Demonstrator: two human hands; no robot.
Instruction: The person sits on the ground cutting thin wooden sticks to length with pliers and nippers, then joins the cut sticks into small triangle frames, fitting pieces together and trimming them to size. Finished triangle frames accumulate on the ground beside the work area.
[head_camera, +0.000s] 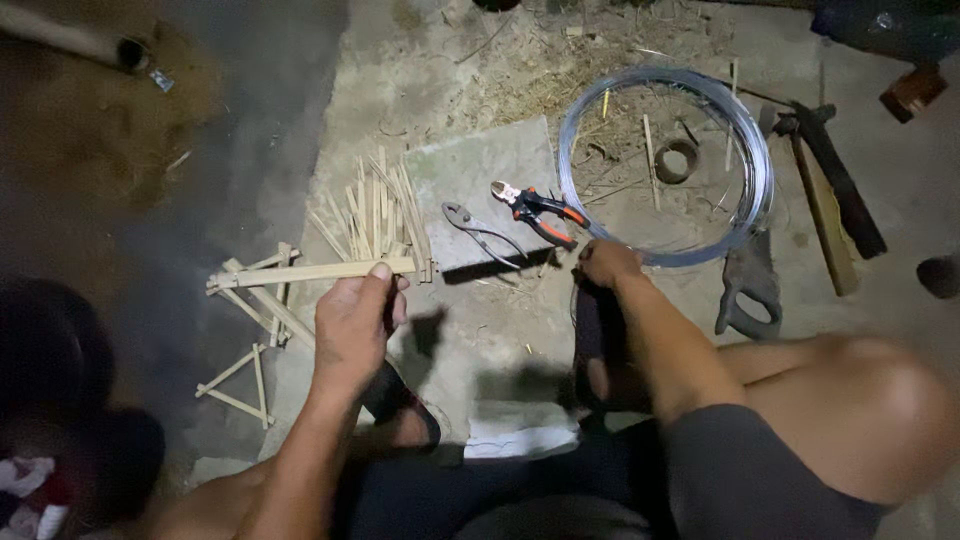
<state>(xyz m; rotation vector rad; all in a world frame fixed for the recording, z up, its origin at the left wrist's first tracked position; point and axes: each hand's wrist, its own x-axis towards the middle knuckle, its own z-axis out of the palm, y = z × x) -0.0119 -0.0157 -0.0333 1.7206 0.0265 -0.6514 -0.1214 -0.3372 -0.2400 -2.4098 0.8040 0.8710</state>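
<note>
1. Left hand (352, 322), left of centre: fingers wrapped round a flat bamboo stick (312, 272), thumb on top. The stick runs level, its far end sticking out left over the assembled frames. The grip sits near the right end, probably so most of the length stays free.
2. Right hand (603, 262), centre-right: curled shut at the near edge of the wire coil (665, 160). Looks like it pinches the wire, but the strand itself is too thin to confirm; can't tell exactly what's in the fist.
3. Loose bamboo sticks (372, 212) fanned in a pile just above the left hand, butted against the slab edge. Stock within easy reach.
4. Finished stick frames (250, 300) stacked at left, a triangular one (238, 384) lower left, apart from the raw pile. Seems sorted: done vs. not.
5. Grey stone slab (480, 175) at centre carries slip-joint pliers (480, 232) and orange-handled cutters (537, 212), handles pointing lower right, between the two hands.
6. Inside the coil: a small ring (676, 160) and a few stray sticks.
7. Right side: handsaw (748, 285) just below the coil, long wooden-handled tool (830, 195) and timber further right. Parked out of the work zone.
8. Surface: bare concrete floor (420, 80), cracked and dusty, straw litter at the top, darker dirt patch at upper left with a pipe end (128, 52).
9. Person sits low on the floor, knees spread, sandalled foot (405, 415) by the slab. Dim light, hard shadows, corners dark.
</note>
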